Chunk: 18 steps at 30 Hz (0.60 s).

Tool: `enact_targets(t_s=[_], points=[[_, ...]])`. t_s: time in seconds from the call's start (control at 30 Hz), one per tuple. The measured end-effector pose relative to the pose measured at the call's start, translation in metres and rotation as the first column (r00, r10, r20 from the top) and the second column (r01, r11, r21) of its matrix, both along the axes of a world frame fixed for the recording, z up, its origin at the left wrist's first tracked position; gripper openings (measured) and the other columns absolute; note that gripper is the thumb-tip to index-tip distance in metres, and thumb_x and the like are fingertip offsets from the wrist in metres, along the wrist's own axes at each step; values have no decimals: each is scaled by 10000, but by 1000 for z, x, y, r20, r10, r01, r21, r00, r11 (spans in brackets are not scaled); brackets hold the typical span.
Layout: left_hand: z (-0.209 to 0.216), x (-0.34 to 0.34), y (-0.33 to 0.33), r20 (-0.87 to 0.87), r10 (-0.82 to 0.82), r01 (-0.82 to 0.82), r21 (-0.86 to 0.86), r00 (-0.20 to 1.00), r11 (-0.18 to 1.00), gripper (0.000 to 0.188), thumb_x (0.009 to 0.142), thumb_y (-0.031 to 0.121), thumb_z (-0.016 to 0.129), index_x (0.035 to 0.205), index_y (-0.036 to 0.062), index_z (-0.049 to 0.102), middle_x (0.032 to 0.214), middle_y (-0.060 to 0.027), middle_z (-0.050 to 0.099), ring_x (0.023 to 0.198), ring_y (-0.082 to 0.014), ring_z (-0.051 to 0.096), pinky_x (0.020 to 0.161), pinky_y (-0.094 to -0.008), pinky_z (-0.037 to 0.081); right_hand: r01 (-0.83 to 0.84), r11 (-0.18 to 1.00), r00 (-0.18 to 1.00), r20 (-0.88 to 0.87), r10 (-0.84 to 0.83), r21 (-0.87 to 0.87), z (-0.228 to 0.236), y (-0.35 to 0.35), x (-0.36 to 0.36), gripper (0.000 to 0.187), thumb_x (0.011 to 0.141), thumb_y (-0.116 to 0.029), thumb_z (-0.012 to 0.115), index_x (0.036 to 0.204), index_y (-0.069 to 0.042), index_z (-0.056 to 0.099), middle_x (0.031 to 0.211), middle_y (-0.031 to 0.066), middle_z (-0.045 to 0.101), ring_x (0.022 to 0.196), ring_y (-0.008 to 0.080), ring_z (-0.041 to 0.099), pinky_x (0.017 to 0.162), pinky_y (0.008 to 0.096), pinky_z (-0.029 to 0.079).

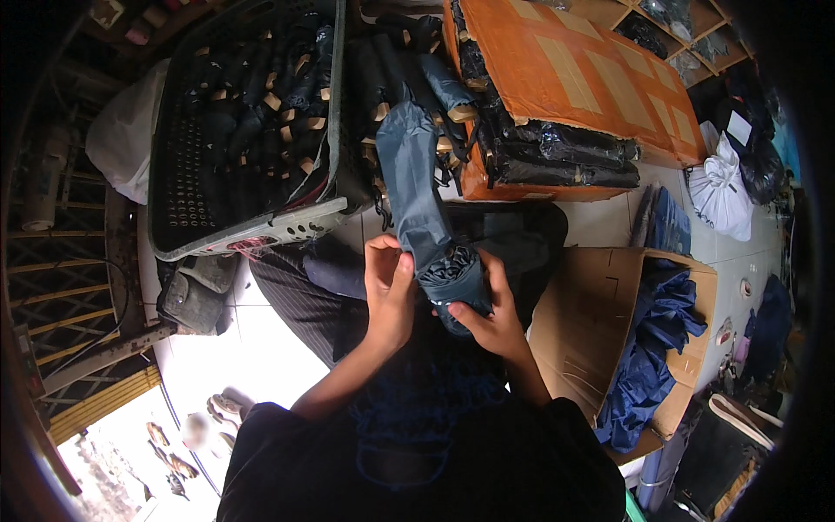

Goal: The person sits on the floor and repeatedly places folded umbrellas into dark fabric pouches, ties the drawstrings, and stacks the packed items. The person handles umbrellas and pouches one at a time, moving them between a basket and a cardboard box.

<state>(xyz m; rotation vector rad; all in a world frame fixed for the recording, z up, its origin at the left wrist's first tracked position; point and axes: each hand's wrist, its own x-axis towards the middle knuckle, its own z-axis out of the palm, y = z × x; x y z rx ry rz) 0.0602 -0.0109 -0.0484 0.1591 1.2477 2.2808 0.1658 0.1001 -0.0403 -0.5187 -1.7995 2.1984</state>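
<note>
In front of my chest, my right hand (492, 306) is wrapped round a dark blue-grey folded umbrella (458, 277), its pleated fabric end facing up. A long sleeve (416, 187) of the same colour stretches away from the umbrella, its lower end touching it. My left hand (390, 283) pinches the sleeve's near edge between thumb and fingers, just left of the umbrella. The sleeve's far end lies near other folded umbrellas with light wooden handles (464, 113). Whether the umbrella is partly inside the sleeve, I cannot tell.
A dark plastic basket (335, 122) full of umbrellas stands at the far left. An orange taped carton (557, 61) holds plastic-wrapped dark bundles. To the right, an open cardboard box (570, 331) contains blue fabric (648, 348). A white tied bag (722, 193) lies farther right.
</note>
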Motion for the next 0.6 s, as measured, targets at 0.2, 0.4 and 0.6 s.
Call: enact_targets(t_s=[0.2,0.4,0.6], points=[[2,7,-2,82,-178,166,138,981,976,551,906,316,639,1314,25,410,1135,-37,578,937,-104,570,730,-222,464,25,995,999,-51,-20,102,5,0,-4,712,815,-172,715,1371,34,322,1236,176,487,1156,235,481,996,348,362],[10,10,4,62,-59,56,50,996,997,463,903,205,645,1273,-4,462,1143,-52,578,1063,-138,535,919,-291,416,56,959,997,-72,-38,276,10,-2,-12,734,820,-181,697,1403,11,296,1300,204,460,1198,262,474,1015,354,352],[5,1,-15,100,-285,281,50,953,958,492,895,171,648,1297,-6,428,1202,-79,539,1124,-165,496,978,-326,372,17,976,999,-50,-7,218,5,-2,-4,709,815,-186,705,1380,20,329,1255,211,510,1155,276,525,975,357,394]])
